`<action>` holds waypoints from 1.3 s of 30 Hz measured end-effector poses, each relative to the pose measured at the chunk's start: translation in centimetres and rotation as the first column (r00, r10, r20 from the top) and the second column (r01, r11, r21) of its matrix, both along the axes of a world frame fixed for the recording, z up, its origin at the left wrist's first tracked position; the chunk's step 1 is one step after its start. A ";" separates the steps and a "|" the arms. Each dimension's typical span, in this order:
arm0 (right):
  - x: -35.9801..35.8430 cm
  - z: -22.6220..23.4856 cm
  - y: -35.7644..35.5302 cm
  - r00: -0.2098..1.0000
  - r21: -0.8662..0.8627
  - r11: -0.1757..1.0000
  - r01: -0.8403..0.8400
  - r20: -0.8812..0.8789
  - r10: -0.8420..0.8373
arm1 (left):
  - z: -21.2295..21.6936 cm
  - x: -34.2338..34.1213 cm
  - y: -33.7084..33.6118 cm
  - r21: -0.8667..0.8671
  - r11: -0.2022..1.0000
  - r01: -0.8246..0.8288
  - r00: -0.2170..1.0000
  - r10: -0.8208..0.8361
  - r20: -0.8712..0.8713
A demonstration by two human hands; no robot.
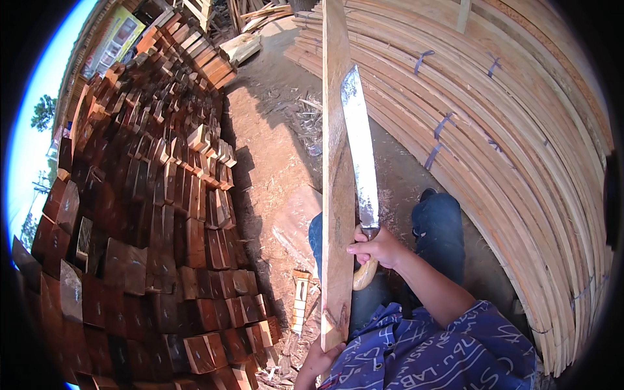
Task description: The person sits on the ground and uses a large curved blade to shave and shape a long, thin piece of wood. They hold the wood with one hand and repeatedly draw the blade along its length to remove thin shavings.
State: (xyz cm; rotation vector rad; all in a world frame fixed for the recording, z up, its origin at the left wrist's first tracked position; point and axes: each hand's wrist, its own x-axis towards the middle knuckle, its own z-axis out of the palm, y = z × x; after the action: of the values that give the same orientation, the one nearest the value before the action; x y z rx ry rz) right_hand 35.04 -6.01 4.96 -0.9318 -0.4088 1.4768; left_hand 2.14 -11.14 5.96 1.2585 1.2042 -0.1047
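Note:
My right hand [379,247] is closed around the pale wooden handle of a machete [361,146]. Its broad, shiny blade points away from me, with the tip against or just over the right side of a long wooden plank [336,195]. The plank runs from close to my body out past the far edge of the view. At its near end, my left hand [320,359] grips the plank from below and the side; part of that hand is hidden by the wood.
Stacked dark reddish wood blocks [130,260] fill the left side. Long thin boards [494,149], tied in bundles with strips, curve along the right. Wood shavings and scraps [312,123] litter the dirt floor [260,143]. A small notched wood piece [300,302] lies left of the plank.

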 end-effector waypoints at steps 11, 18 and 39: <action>-0.3 2.3 0.6 0.971 -0.110 0.992 -0.055 0.226 0.079 | 0.3 -0.4 -0.9 0.070 0.997 -0.037 0.999 0.035 0.020; 2.5 2.7 -3.6 0.998 -0.204 0.979 -0.017 0.057 0.029 | 0.1 -0.2 -0.1 0.033 0.995 0.092 0.996 -0.092 -0.004; 3.0 3.4 -5.7 0.132 -0.404 0.912 0.073 0.910 0.392 | -3.0 -1.3 -0.3 0.031 0.999 0.014 0.993 -0.018 0.120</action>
State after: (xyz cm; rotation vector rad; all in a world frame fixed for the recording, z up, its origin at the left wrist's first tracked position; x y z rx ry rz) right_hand 38.05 -11.70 8.40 -2.2590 -1.3005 0.8579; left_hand 0.85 -11.49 2.97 1.2827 1.0957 -0.0225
